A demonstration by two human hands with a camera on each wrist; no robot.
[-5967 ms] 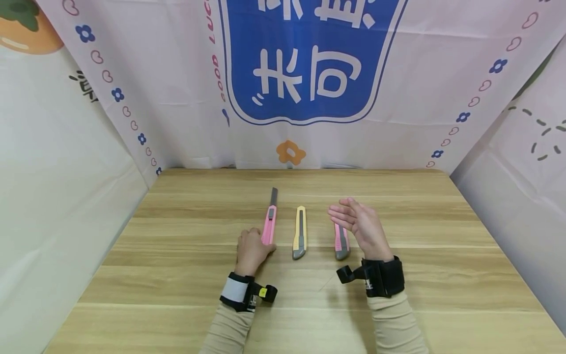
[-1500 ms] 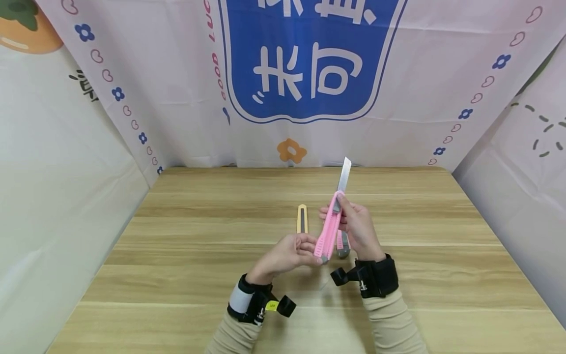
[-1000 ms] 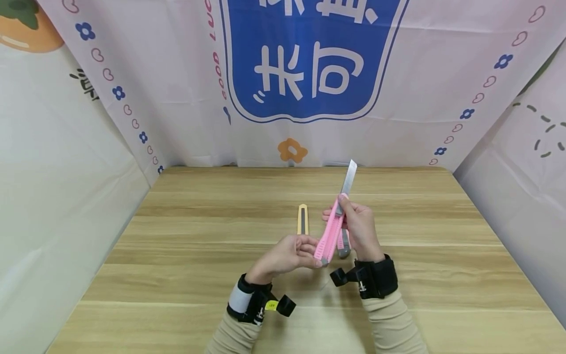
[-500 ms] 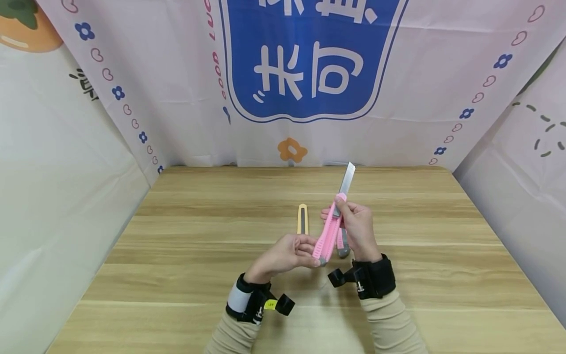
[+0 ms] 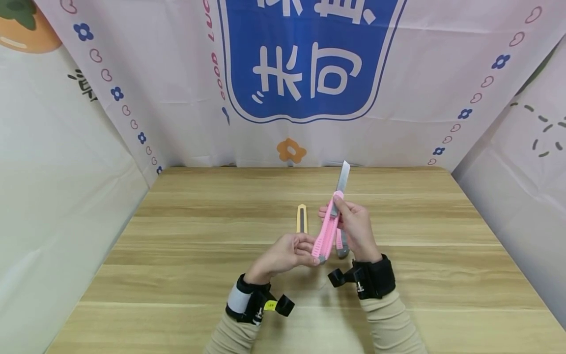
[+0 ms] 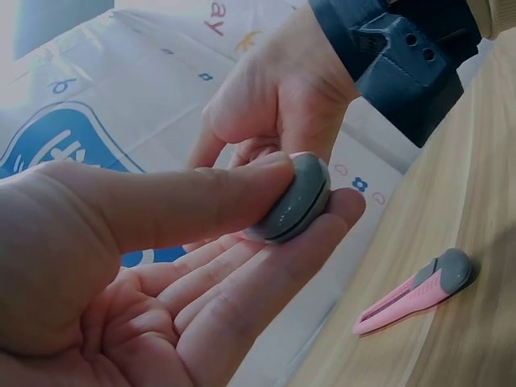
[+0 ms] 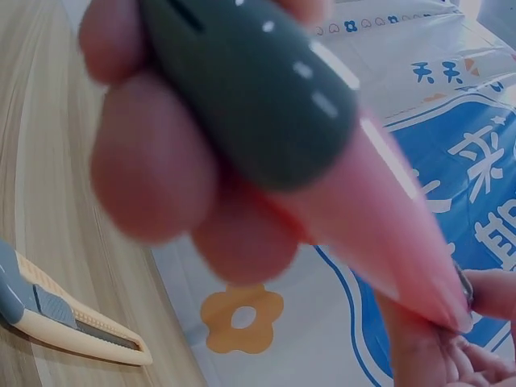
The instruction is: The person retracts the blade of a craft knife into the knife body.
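Both hands hold a pink box cutter (image 5: 326, 235) above the table, tilted with its blade (image 5: 343, 176) out and pointing away. My left hand (image 5: 289, 253) pinches its grey tail end (image 6: 297, 205) between thumb and fingers. My right hand (image 5: 357, 228) grips it near the blade end, the thumb by the grey slider (image 5: 334, 211). Under the right hand lies a second pink box cutter (image 5: 342, 244), partly hidden; the left wrist view shows it whole. A yellow box cutter (image 5: 302, 219) lies behind the left hand, which covers its lower part in the head view.
The wooden table (image 5: 185, 255) reaches back to a printed white cloth (image 5: 194, 132) hung behind it. More cloth walls stand at the left and right. Black straps with small cameras (image 5: 373, 278) sit on both wrists.
Six seconds ago the pink box cutter lay at the left under my left hand, my right hand empty. Now both hands hold it up; over the last second it only sways slightly.
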